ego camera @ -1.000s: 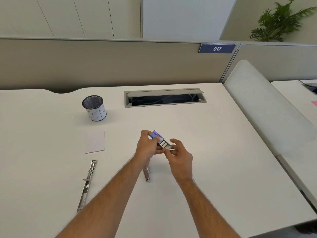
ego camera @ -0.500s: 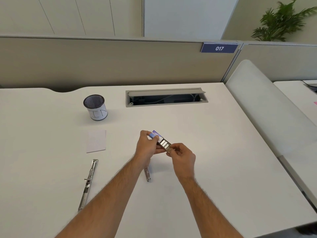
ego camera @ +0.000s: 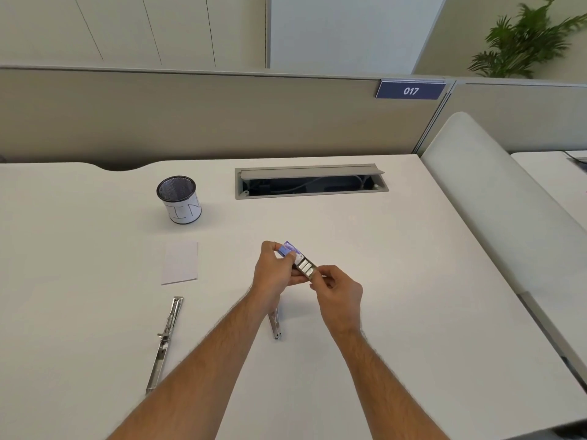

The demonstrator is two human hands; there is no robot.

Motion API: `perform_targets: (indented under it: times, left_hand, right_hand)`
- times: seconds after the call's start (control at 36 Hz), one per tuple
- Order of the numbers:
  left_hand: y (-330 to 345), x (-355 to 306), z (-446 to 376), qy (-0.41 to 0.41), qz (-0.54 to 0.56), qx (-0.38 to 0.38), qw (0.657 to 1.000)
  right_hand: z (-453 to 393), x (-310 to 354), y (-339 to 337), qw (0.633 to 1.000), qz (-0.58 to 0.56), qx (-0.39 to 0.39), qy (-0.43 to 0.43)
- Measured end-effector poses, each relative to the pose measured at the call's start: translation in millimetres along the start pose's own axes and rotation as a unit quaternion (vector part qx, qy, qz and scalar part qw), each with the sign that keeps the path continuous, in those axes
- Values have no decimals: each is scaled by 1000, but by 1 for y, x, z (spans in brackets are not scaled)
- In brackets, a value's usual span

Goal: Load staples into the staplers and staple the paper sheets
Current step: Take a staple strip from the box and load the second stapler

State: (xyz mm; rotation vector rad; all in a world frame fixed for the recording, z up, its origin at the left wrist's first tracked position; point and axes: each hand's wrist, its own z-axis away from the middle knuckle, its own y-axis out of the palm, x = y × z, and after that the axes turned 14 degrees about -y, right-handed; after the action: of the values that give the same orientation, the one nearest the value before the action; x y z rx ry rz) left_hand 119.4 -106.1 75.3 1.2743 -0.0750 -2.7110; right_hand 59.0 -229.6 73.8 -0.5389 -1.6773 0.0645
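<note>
White desk surface (ego camera: 381, 281) fronts a beige partition, with a mesh pen cup (ego camera: 178, 200) at the far left and an open cable hatch (ego camera: 309, 182) behind centre. Step in hand, by judgement: drawing a strip of staples from the staple box (ego camera: 297, 257), held above mid-desk. To do it well, keep the box level and lift one strip straight out so it does not snap or spill. Left hand (ego camera: 274, 274) grips the blue sleeve, fingers curled round it. Right hand (ego camera: 338, 289) pinches at the extended tray's near end; whether a strip is caught cannot be told. One opened stapler (ego camera: 165, 342) lies near left, a second stapler (ego camera: 275, 322) partly hidden beneath the left wrist. Paper sheets (ego camera: 180, 262) lie left, unstapled.
</note>
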Motion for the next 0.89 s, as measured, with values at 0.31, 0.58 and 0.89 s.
perform_targets:
  times: [0.31,0.58,0.89]
  left_hand:
    - [-1,2,-1,13,13,3,1000]
    - [0,5,-3,3,22,-6,1000]
    - [1,7,-4,-8,59,4,998]
  right_hand:
    - [-14,5,8,997,45,-6,64]
    - [-23,7,14,990,55,-10,133]
    - [-26,9,20,991,40,-44,120]
